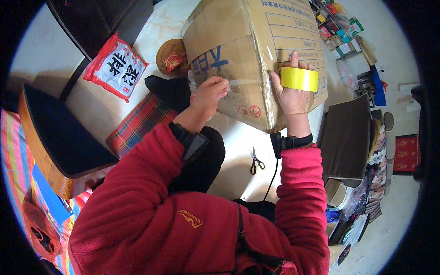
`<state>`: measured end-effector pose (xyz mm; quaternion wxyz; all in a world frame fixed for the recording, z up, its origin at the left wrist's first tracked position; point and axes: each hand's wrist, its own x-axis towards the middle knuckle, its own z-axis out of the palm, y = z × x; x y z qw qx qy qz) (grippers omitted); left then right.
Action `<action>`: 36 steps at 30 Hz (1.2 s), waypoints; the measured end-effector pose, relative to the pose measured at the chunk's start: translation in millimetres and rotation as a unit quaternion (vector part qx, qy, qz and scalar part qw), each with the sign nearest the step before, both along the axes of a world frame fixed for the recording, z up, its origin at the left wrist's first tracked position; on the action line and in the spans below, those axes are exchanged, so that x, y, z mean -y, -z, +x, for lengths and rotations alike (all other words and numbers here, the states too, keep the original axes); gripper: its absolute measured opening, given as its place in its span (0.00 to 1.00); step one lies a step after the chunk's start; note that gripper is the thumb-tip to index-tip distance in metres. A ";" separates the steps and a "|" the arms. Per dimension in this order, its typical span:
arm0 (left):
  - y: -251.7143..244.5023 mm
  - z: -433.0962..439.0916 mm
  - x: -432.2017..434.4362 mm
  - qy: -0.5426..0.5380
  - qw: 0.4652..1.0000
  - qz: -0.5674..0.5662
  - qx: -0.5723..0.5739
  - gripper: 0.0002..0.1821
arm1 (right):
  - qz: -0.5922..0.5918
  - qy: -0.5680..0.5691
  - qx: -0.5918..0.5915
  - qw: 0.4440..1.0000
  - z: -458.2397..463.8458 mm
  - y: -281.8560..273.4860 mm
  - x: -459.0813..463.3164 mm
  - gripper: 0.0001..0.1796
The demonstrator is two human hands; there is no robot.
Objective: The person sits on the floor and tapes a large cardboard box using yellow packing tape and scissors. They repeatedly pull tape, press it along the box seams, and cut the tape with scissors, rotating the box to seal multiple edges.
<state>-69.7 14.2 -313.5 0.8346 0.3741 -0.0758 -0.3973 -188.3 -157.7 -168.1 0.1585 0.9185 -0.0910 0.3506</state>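
Observation:
A large worn cardboard box stands tilted in front of me, with blue and red printing and shiny clear tape along its near edge. My right hand rests on one side of it, a roll of yellow tape hooked over the fingers. The thumb lies by the taped edge. Close against the neighbouring side, my left hand has its fingertips pinched together. Whether a strip of tape is between them, I cannot tell. Black-handled scissors lie on the floor below the box, blades pointing towards it.
A red and white printed bag lies on the floor at left, near a round brown object. A wooden chair with a dark seat stands at left. Dark brown furniture is at right; small boxes crowd the upper right.

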 end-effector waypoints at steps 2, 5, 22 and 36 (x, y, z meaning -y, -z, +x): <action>4.0 1.8 4.5 -0.008 0.999 0.011 0.030 0.08 | 0.004 0.009 0.001 1.000 1.5 4.0 0.6 0.46; 8.5 4.4 11.8 -0.018 0.997 0.016 0.075 0.08 | 0.014 0.002 0.002 1.000 2.9 6.8 1.6 0.46; 14.4 25.2 25.3 -0.322 0.826 0.234 0.400 0.17 | 0.009 0.043 0.030 0.999 7.6 15.3 -4.1 0.43; -71.8 20.7 71.2 -0.238 0.557 0.061 0.793 0.36 | 0.635 -0.264 0.138 0.713 6.0 1.1 -10.6 0.46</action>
